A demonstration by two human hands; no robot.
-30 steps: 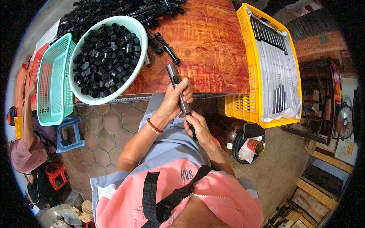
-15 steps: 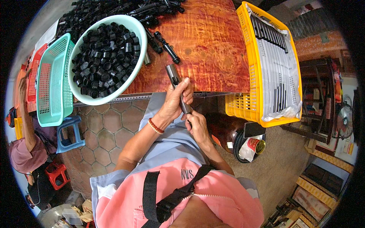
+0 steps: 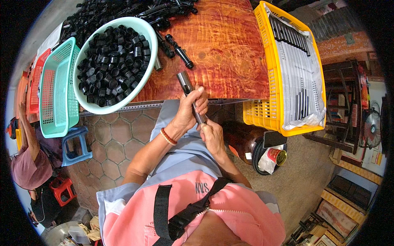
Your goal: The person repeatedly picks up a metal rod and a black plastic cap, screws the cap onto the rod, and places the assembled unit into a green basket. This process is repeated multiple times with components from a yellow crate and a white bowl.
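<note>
My left hand (image 3: 191,110) is wrapped round the middle of a dark metal tube (image 3: 183,79), which has an opening in its side. The tube slants over my lap, its far end near the table edge. At its near end my right hand (image 3: 211,136) is closed, thumb pressed against the end; whether a small part sits in those fingers is hidden. On the wooden table (image 3: 230,49), to the left, stands a pale green bowl (image 3: 153,43) full of short black plastic caps (image 3: 117,61). Just beyond the tube lies a black jointed plastic part (image 3: 179,51).
A yellow crate (image 3: 274,82) with paper and black tubes stands at the right. Black parts (image 3: 106,14) heap up at the far left. Beside the bowl is a green basket (image 3: 61,88). A blue stool (image 3: 78,145) and another person (image 3: 30,164) are further left.
The tube's far end has shifted slightly left and nearer. My right thumb has moved onto the tube's near end, and a dark bit seen by those fingers is now covered.
</note>
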